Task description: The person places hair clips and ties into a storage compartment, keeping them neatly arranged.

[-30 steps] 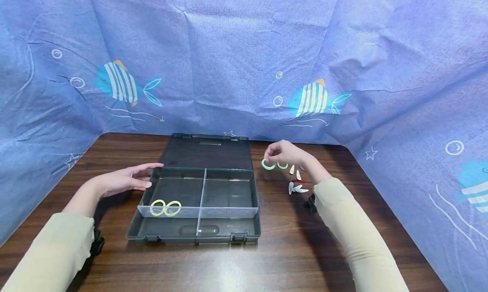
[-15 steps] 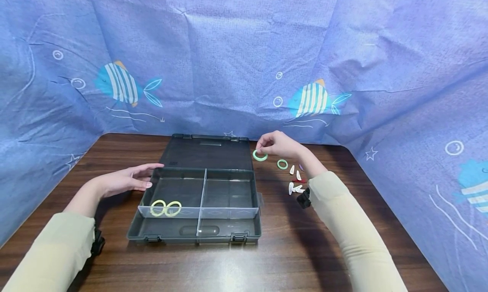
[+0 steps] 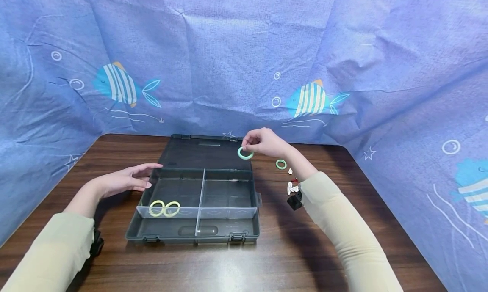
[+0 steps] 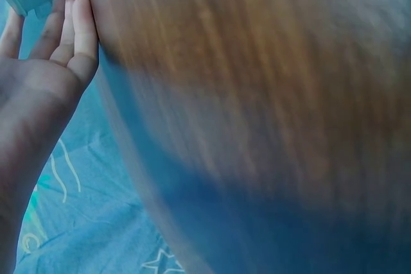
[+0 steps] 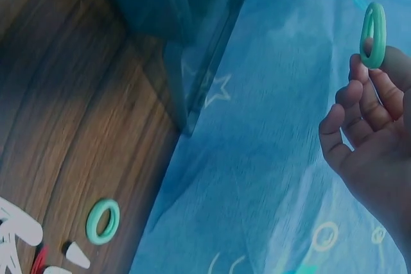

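My right hand (image 3: 267,142) pinches a green hair tie (image 3: 245,155) between thumb and fingers, raised over the right part of the open lid (image 3: 202,152). In the right wrist view, the same hair tie (image 5: 374,35) stands upright at the fingertips. My left hand (image 3: 121,181) rests its fairly straight fingers against the left side of the dark translucent divided box (image 3: 192,240). The left wrist view shows those fingers (image 4: 83,30) touching the box edge. Two yellow hair ties (image 3: 172,209) lie side by side against the divider in the back left compartment.
Another green hair tie (image 3: 281,164) lies on the wooden table (image 3: 228,266), right of the lid. Beyond it are white snap hair clips (image 3: 290,188) and a red one (image 5: 40,260), partly hidden by my right arm. A blue fish-patterned cloth (image 3: 228,72) hangs behind the table.
My right hand has lifted the green hair tie off the table and carried it left, over the lid. The other green hair tie stays put. My left hand has kept its place.
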Available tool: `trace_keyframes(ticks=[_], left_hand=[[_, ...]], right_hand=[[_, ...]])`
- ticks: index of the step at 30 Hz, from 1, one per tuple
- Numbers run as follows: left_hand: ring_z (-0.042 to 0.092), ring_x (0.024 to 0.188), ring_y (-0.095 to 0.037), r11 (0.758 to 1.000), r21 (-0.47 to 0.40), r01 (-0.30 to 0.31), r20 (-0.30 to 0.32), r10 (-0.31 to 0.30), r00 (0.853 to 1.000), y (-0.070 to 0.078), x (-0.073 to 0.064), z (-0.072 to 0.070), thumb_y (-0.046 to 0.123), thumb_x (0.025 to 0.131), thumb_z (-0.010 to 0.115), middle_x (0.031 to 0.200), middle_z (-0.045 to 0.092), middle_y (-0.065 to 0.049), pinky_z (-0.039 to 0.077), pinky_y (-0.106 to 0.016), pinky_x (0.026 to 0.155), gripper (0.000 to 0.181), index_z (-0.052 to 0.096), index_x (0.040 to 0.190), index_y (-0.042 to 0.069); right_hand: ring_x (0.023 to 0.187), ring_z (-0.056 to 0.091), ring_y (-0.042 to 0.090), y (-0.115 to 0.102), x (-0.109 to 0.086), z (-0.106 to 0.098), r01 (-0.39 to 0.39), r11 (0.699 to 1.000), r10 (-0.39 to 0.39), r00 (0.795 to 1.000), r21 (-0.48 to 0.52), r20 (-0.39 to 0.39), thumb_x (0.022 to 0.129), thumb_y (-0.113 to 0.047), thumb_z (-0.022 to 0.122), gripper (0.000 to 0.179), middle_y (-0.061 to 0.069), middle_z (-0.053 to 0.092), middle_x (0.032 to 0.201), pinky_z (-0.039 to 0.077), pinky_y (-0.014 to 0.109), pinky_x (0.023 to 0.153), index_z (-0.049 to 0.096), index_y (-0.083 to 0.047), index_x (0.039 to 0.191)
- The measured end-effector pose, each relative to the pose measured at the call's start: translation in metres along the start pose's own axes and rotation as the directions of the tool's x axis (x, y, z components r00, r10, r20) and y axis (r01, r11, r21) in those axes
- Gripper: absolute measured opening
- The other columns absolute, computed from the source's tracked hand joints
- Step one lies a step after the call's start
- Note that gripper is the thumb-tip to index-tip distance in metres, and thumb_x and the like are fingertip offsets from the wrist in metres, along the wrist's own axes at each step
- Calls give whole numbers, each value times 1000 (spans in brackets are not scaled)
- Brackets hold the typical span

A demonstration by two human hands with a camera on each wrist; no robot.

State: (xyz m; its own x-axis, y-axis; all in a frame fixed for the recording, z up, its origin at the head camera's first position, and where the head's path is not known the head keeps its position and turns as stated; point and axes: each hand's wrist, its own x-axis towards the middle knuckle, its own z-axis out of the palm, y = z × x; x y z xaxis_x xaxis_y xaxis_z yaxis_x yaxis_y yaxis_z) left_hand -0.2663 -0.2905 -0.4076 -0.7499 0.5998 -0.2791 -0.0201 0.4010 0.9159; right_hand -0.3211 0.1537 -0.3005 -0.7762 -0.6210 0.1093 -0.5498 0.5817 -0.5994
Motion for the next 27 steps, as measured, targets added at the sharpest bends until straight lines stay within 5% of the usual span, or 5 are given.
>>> trace_keyframes(ticks=[6,12,18,27], left_hand=[[14,138,-47,999,26,-20,-53,21,998,0,3,1,17,97,52,154,6,-24,47,-32,90,62,21,150,13],[32,131,-46,988,155,-15,-160,40,986,1,6,3,31,99,48,149,23,-27,51,-40,87,60,21,150,11],[51,115,-36,959,282,-11,-254,86,963,3,9,5,32,101,44,135,45,-28,52,-34,77,58,24,149,7],[58,97,-14,935,352,-42,-282,149,948,-2,11,7,30,101,44,126,54,-25,52,-30,73,52,32,146,6]], right_hand=[[62,47,7,-12,2,16,9,1000,-9,1000,-4,-15,86,-14,66,3,-5,65,74,38,24,58,68,-13,88],[62,52,6,-25,4,33,54,998,-54,998,23,11,87,-14,67,3,2,68,77,42,22,60,68,-12,88],[63,56,5,-36,7,54,117,993,-117,993,-18,18,87,-17,67,2,-4,68,75,44,20,62,68,-15,88],[61,53,1,-50,11,84,138,990,-138,990,-17,10,86,-15,68,3,-7,64,71,43,17,65,68,-12,88]])
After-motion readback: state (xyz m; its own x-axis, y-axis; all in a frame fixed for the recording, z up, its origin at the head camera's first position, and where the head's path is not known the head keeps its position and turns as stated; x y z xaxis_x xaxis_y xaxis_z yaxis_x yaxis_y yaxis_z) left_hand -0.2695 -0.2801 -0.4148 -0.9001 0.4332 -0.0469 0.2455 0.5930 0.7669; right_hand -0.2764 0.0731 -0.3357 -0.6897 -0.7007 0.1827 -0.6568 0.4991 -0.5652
